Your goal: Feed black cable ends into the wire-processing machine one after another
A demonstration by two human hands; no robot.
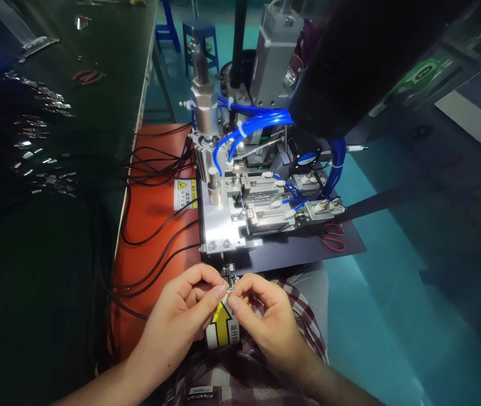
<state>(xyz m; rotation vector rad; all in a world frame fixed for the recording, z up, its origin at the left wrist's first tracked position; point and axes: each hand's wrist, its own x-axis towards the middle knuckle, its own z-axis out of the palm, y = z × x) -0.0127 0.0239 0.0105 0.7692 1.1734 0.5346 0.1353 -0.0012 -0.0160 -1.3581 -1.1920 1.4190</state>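
My left hand (187, 304) and my right hand (268, 313) meet at the front of a metal machine (223, 217). Thumb and forefinger of each are pinched together, fingertips almost touching. Between them shows a tiny bit of thin coloured wires (230, 291), pale with a speck of red, mostly covered by the fingers. Just beyond the fingertips sits a small black fixture (228, 270) on the machine's near edge. Below the hands is a white label with a yellow arrow (222, 324).
Black cables (155, 239) cross an orange-red surface (155, 270) on the left. Shiny-tipped cables (49, 141) lie heaped on the dark table. Red-handled scissors (334, 237) rest at the machine's right. Blue air hoses (261, 119) arch above, and a dark post (342, 67) blocks the upper right.
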